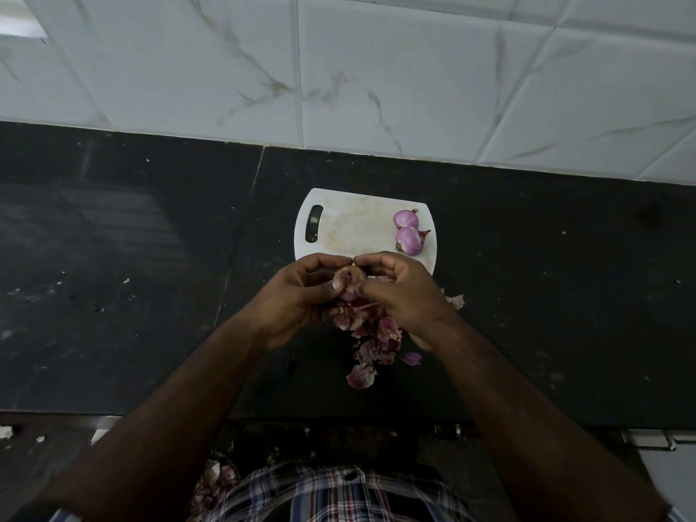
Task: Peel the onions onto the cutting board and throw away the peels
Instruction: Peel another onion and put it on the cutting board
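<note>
Nearest the camera is the person's checked shirt (339,495), and low beside it at the left lie some pale peels (214,484), on what surface one cannot tell. Both forearms reach forward over the dark table (113,258) toward the white cutting board (350,227), which serves as the landmark here.

Just on the near side of the cutting board, a pile of loose purple peels (371,344) lies on the table, trailing back toward the person. Above that pile, at the board's near edge, the left hand (297,299) and the right hand (403,295) meet around one onion (348,286). The left grip is curled round the onion, thumb pressed on its front. The right grip also closes on it, fingertips pinching at its top where they touch the left hand's fingers.

On the cutting board, at its far right part, two peeled onions (408,231) lie touching each other. The board's handle slot (313,224) is at its left end. Beyond the board stands the white tiled wall (376,69).
</note>
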`<state>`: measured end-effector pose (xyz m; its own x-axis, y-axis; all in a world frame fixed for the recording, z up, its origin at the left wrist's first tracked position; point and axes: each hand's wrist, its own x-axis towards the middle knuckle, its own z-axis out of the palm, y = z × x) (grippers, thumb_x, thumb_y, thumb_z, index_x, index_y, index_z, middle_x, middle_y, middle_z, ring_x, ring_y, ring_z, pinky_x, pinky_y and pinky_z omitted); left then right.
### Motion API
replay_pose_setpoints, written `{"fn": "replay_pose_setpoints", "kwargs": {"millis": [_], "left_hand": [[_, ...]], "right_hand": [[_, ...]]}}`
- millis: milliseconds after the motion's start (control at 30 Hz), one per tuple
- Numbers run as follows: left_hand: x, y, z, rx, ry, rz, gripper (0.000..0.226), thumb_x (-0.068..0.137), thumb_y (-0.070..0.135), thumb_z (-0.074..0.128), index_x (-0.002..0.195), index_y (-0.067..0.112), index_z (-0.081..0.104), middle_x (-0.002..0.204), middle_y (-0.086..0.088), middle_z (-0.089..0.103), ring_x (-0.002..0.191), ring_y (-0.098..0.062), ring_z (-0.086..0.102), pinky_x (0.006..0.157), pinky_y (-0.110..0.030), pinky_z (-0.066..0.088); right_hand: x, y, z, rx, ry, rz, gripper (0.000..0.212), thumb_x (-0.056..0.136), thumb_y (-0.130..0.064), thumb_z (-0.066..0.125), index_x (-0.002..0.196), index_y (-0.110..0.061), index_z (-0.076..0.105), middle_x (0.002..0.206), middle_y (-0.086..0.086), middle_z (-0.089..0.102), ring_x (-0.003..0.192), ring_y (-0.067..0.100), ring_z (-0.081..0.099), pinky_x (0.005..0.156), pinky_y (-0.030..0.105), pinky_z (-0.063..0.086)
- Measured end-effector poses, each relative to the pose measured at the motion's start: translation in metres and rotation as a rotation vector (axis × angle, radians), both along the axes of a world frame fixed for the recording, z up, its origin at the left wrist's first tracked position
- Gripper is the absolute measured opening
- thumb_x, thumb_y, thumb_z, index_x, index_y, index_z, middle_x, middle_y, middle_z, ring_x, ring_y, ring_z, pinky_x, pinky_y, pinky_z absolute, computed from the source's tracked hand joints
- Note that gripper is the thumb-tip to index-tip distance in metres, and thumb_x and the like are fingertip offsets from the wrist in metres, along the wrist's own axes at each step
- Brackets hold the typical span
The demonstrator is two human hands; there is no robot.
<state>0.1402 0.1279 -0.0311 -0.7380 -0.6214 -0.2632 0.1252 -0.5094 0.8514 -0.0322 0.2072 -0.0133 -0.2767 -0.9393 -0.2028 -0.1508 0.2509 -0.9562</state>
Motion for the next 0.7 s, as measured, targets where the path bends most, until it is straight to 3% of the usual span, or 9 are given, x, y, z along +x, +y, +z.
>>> {"fn": "replay_pose_setpoints", "kwargs": {"millis": [133, 233, 533, 700], "left_hand": [[-0.005, 0.005, 0.003, -0.046, 0.005, 0.04, 0.035, 0.083, 0.001, 0.065, 0.118, 0.005, 0.063, 0.103, -0.01, 0.073, 0.087, -0.018, 0.073, 0.068, -0.026, 0.059], [-0.005, 0.004, 0.003, -0.067, 0.001, 0.053, 0.037, 0.078, 0.002, 0.068, 0.114, 0.008, 0.064, 0.104, -0.009, 0.072, 0.089, -0.02, 0.073, 0.069, -0.029, 0.06], [-0.008, 0.007, -0.003, -0.161, -0.054, 0.102, 0.036, 0.073, 0.006, 0.077, 0.108, 0.01, 0.068, 0.105, -0.014, 0.074, 0.091, -0.028, 0.073, 0.077, -0.039, 0.062], [-0.013, 0.012, -0.001, -0.165, -0.061, 0.154, 0.041, 0.071, 0.007, 0.077, 0.11, 0.004, 0.066, 0.101, -0.019, 0.073, 0.087, -0.028, 0.074, 0.073, -0.035, 0.062]], "right_hand": [[0.004, -0.003, 0.0, 0.024, -0.228, -0.067, 0.024, 0.084, -0.011, 0.073, 0.107, -0.015, 0.07, 0.101, 0.009, 0.075, 0.094, 0.024, 0.073, 0.084, 0.045, 0.06], [0.009, -0.004, 0.004, 0.039, -0.453, -0.125, 0.02, 0.087, 0.002, 0.066, 0.106, -0.005, 0.068, 0.093, 0.012, 0.074, 0.081, 0.024, 0.071, 0.071, 0.039, 0.059], [0.015, -0.007, 0.002, 0.065, -0.448, -0.224, 0.026, 0.08, 0.008, 0.066, 0.1, -0.007, 0.072, 0.094, 0.016, 0.074, 0.082, 0.024, 0.071, 0.064, 0.031, 0.057], [0.017, -0.009, 0.0, 0.05, -0.385, -0.267, 0.022, 0.08, 0.004, 0.071, 0.096, -0.009, 0.075, 0.092, 0.016, 0.076, 0.088, 0.03, 0.074, 0.072, 0.039, 0.06]]}}
